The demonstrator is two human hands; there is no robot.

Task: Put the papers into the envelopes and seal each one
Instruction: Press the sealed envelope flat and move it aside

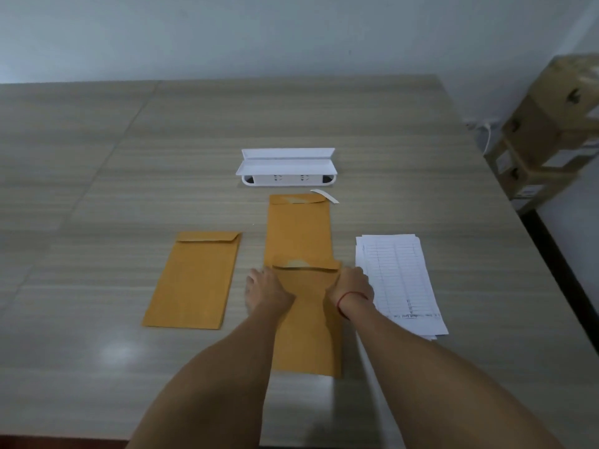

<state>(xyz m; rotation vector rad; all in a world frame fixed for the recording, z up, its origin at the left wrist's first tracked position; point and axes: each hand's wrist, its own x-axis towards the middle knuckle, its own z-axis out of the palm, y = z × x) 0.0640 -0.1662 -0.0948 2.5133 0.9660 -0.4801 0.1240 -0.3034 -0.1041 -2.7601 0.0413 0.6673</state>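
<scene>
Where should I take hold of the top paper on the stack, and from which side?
Likely its far left corner, coming from the left, where the right hand lies. The papers lie flat on the table, so no edge is raised; but at that corner the sheets lie staggered, so fingers could catch the top one alone.

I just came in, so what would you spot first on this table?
Two bare arms reach in, the left hand and right hand resting on the near envelope. A second envelope lies just beyond it, a third envelope to the left, and white papers on the right.
</scene>
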